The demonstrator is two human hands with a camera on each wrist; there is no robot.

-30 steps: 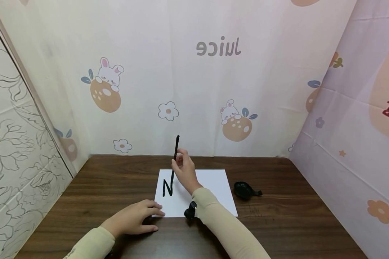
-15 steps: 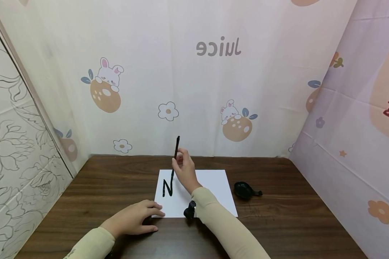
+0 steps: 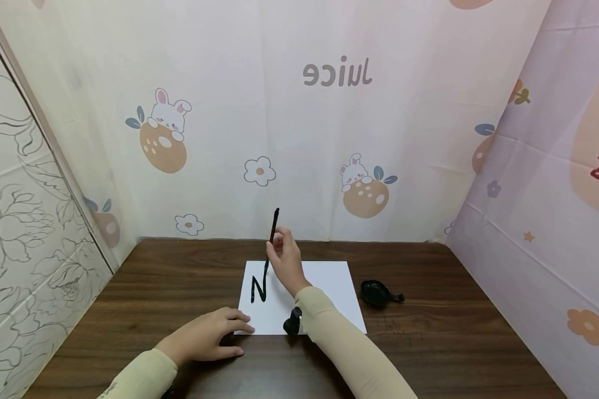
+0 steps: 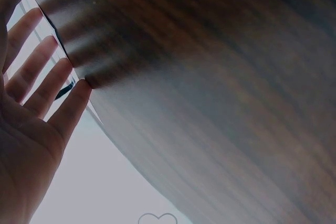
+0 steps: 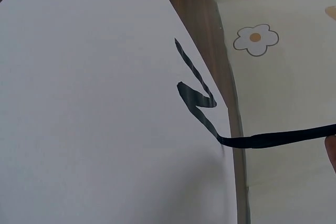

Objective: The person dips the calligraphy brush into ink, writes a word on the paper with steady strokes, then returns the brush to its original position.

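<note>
My right hand [image 3: 287, 263] pinches a slim black ink brush [image 3: 274, 224] between thumb and fingers, above the white paper [image 3: 326, 285]. Wet black strokes shaped like an N [image 3: 257, 289] mark the paper's left part. In the right wrist view, the dark tip end of the brush [image 5: 278, 139] meets the end of the last stroke [image 5: 205, 121]. Fingers of my left hand [image 3: 204, 335] lie on the sheet's near left corner, while its thumb rests on the wood. The left wrist view shows that same hand [image 4: 31, 124] with fingers spread and fairly straight.
A small black dish with a short handle [image 3: 375, 293] stands right of the paper. The brown wooden table [image 3: 419, 354] ends at a printed curtain [image 3: 299, 188] behind, with more curtain on both sides. A black wrist camera [image 3: 293, 322] hangs under my right sleeve.
The brush's upper end has shifted slightly right and leans a little more, with my right hand moving along a touch. My left hand, the paper and the dish have stayed put.
</note>
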